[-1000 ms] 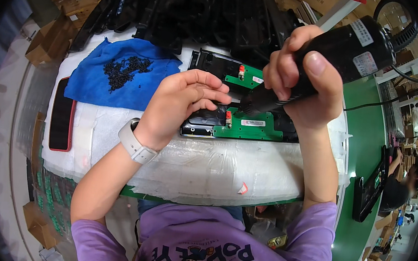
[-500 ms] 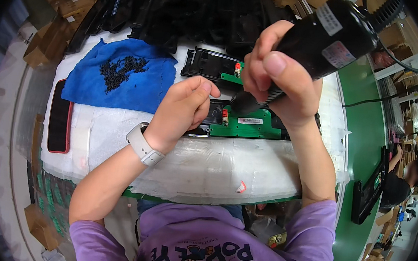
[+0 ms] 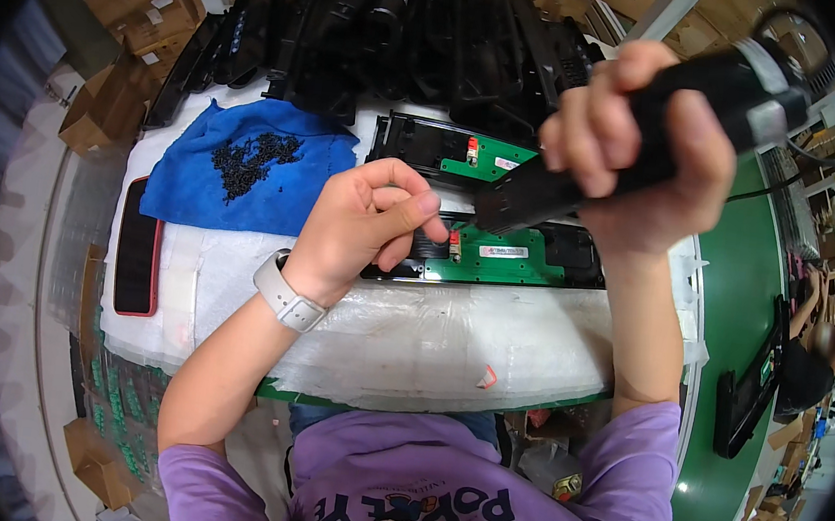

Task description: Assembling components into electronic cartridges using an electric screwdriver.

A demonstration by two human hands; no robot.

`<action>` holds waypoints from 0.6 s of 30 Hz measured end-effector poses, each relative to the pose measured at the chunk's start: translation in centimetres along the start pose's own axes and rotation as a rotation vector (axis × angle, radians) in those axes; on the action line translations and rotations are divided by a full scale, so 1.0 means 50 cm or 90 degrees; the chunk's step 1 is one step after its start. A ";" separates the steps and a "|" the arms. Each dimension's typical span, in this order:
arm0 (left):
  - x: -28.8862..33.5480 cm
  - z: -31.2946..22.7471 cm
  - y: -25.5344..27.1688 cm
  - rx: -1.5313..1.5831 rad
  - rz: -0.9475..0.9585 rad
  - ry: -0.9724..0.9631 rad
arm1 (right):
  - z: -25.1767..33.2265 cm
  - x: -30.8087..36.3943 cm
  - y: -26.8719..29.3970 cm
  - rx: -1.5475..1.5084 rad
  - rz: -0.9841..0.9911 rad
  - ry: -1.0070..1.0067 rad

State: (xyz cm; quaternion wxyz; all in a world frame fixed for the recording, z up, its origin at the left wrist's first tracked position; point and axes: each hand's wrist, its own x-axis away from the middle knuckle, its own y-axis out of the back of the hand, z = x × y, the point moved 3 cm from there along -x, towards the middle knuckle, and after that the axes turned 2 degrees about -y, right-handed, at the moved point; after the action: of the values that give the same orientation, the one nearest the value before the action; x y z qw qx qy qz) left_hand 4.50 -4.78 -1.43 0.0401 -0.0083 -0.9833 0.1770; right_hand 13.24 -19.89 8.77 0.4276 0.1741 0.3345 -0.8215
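My right hand (image 3: 649, 207) grips a black electric screwdriver (image 3: 536, 197), tilted with its nose down and to the left. The nose hangs over a green circuit board (image 3: 548, 263) set in a long black housing (image 3: 584, 251). At the board's left end is a small red component (image 3: 455, 244). My left hand (image 3: 361, 220), with a pale watch on the wrist, is closed in a pinch beside that component. Anything between its fingertips is too small to make out. Whether the driver's tip touches the board cannot be told.
Behind lies a second black housing (image 3: 409, 144) with a green board. Small black screws (image 3: 251, 166) are heaped on a blue cloth (image 3: 180, 172). A red-edged phone (image 3: 138, 264) lies left. Black housings (image 3: 398, 43) are piled at the back. Another person (image 3: 803, 383) works far right.
My right hand and the screwdriver have moved to the right, and the tool lies more level. More of the board shows. My left hand keeps its pinch near the board. The whole view has shifted slightly.
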 end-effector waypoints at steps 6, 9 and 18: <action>0.003 0.000 -0.004 0.017 0.036 -0.010 | 0.056 0.023 -0.021 0.024 -0.047 0.043; 0.003 -0.003 -0.003 0.002 0.042 -0.024 | 0.038 0.017 -0.030 -0.148 0.026 0.043; 0.006 -0.006 -0.002 -0.033 0.113 0.005 | 0.042 0.027 -0.043 -0.120 0.095 0.035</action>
State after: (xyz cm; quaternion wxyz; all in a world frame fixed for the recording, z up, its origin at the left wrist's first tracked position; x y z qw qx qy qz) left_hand 4.23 -4.76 -1.11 0.0276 -0.0974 -0.9828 0.1546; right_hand 10.71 -21.23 10.36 0.4925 0.1800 0.4082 -0.7473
